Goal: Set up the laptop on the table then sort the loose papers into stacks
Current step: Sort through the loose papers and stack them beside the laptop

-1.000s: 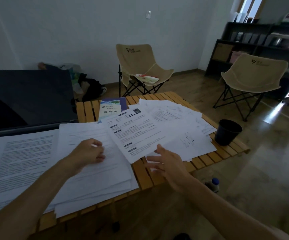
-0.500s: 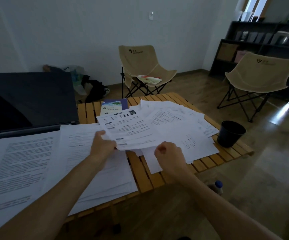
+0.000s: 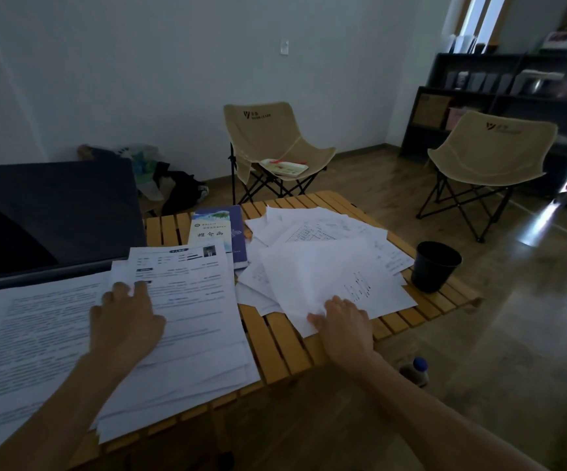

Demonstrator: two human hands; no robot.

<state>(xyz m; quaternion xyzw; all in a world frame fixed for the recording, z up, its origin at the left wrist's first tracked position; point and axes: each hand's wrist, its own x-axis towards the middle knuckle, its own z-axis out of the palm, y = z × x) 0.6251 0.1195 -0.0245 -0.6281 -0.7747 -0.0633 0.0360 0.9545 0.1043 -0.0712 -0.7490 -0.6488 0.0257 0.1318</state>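
**Two hands, two piles of paper**

Left hand (image 3: 124, 319) lies flat, fingers spread, on the sorted stack (image 3: 187, 314), long edges running away from the person beside the laptop (image 3: 51, 212). Right hand (image 3: 343, 321) pinches a loose sheet (image 3: 312, 277) by its near corner; light and floppy, it likely slides easily on the surface (image 3: 275, 341).

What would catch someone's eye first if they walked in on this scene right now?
Most striking are the white papers spread over the slatted wooden table: a squared stack under the left hand, and a messy fan of loose sheets that the right hand touches at its near edge. Next come the dark open laptop at the far left and the black cup near the table's right edge.
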